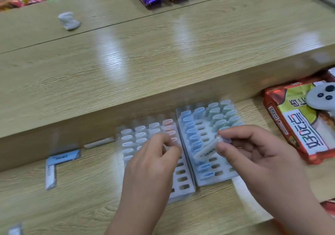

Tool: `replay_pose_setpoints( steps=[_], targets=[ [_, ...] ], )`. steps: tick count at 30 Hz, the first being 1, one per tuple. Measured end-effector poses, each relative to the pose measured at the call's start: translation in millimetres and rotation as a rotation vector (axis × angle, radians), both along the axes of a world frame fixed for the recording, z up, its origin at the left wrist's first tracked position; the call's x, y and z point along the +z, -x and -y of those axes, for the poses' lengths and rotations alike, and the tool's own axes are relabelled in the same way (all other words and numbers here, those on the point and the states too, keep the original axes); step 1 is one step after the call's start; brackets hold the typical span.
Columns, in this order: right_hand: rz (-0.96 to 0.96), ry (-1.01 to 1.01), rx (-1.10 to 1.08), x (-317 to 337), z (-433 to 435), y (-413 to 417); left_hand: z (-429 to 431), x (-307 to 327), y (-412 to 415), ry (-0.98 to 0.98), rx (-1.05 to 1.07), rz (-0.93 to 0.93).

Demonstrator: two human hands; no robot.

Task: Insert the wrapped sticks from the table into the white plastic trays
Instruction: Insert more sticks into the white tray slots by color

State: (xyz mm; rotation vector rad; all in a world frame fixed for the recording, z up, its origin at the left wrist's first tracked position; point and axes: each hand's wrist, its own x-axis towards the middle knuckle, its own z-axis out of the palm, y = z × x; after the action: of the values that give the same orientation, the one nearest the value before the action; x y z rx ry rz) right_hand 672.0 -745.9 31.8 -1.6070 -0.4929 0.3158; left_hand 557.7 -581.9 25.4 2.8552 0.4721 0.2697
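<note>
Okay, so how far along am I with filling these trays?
Partly done. The back rows of the left tray and the left column and back of the right tray hold sticks. Your right hand pinches a wrapped stick over the right tray. Empty slots remain in both, and loose sticks lie on the table to the left.

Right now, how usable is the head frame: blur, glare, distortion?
Head view: motion blur throughout, worst on the loose sticks at left; two glare streaks on the wooden ledge; the wide-angle lens slightly bows the ledge edges; the wrapped stick in the right hand is locatable, its print unreadable.
</note>
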Motion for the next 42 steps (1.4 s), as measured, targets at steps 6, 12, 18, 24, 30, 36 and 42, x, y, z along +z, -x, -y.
replay_pose_setpoints(
  steps=[6, 12, 18, 24, 30, 36, 42],
  targets=[
    [0.063, 0.033, 0.049, -1, -27, 8, -16, -4, 7, 0.041, 0.116, 0.189],
    [0.256, 0.137, 0.143, -14, -60, 17, -32, -17, 37, 0.198, 0.280, 0.237],
    [0.559, 0.314, 0.175, -25, -78, 20, -36, -23, 47, 0.256, 0.202, 0.208],
    [0.679, 0.421, 0.208, -20, -78, 16, -36, -24, 46, 0.287, 0.228, 0.209],
    [0.810, 0.453, 0.274, -19, -75, 16, -37, -28, 46, 0.306, 0.226, 0.257],
    [1.148, 0.595, 0.277, -28, -70, 19, -34, -29, 46, 0.319, 0.225, 0.291],
    [1.103, 0.479, 0.243, -14, -89, 43, -56, -23, 82, 0.442, 0.350, 0.456]
  ],
)
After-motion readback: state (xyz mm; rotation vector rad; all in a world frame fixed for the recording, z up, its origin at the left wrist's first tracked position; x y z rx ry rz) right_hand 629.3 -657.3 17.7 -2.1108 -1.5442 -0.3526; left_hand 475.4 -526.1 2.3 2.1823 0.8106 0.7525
